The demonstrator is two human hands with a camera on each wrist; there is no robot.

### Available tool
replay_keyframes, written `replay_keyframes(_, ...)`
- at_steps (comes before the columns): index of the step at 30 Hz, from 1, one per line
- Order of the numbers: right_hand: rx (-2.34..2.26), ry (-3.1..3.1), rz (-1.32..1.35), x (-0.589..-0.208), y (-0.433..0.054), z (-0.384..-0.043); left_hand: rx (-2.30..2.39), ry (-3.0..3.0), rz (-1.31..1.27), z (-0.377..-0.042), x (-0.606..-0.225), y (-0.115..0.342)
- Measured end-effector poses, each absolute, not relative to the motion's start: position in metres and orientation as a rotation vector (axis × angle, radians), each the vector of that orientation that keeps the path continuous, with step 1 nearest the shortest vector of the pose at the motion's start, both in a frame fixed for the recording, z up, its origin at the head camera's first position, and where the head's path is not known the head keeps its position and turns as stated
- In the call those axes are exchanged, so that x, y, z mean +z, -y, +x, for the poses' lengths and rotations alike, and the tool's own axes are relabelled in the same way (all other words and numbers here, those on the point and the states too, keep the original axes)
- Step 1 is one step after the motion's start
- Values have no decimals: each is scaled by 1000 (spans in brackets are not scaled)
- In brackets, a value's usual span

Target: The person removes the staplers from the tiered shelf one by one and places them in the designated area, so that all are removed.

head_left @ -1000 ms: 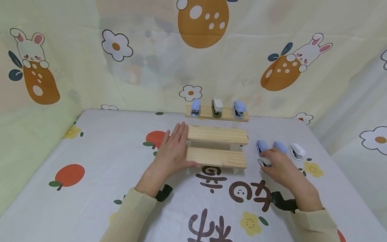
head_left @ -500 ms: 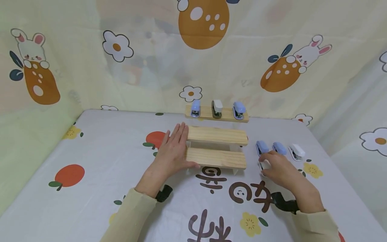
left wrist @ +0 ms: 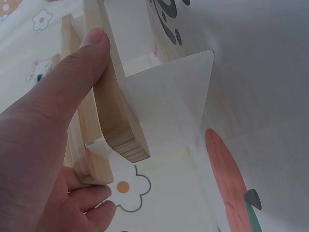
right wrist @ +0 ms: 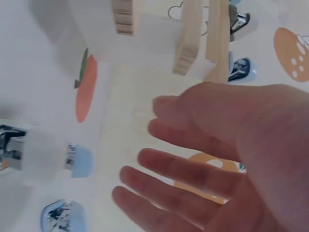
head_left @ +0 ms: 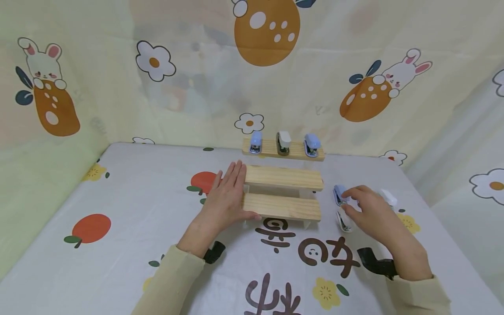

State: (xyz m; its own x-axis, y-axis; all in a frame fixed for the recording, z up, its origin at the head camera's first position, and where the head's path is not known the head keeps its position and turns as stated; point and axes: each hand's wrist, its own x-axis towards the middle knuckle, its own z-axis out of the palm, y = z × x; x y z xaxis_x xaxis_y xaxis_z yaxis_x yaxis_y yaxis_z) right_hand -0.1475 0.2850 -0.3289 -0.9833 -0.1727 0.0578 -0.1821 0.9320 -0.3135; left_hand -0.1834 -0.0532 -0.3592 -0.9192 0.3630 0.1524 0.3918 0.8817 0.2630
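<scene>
My left hand (head_left: 222, 199) rests along the left end of a wooden tiered rack, fingers straight beside the middle board (head_left: 283, 177). Its thumb lies on the front edge of the lowest board (head_left: 281, 206), as the left wrist view also shows. My right hand (head_left: 372, 214) has thumb and forefinger apart, close to a blue stapler (head_left: 338, 194) right of the rack. Between the fingers in the right wrist view nothing is held. A white stapler (head_left: 344, 223) stands just nearer than the blue one. Another blue stapler (right wrist: 77, 217) is hidden behind the hand in the head view.
On the rack's top board (head_left: 269, 148) stand a blue stapler (head_left: 256, 142), a white stapler (head_left: 283, 142) and another blue stapler (head_left: 312, 144). One more white stapler (head_left: 389, 197) sits to the right, partly behind the right hand. A patterned curtain (head_left: 197, 100) rises behind the table.
The right hand has let go of the white stapler, now standing slightly nearer the person, and moved away toward the blue stapler behind it. The left hand has stayed on the rack.
</scene>
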Motion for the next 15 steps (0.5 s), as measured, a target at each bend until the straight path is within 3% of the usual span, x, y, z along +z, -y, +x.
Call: replay_keyframes(15, 508, 2636, 466, -292, -260, -163, -446, 2939, -595, -185, -360, 53)
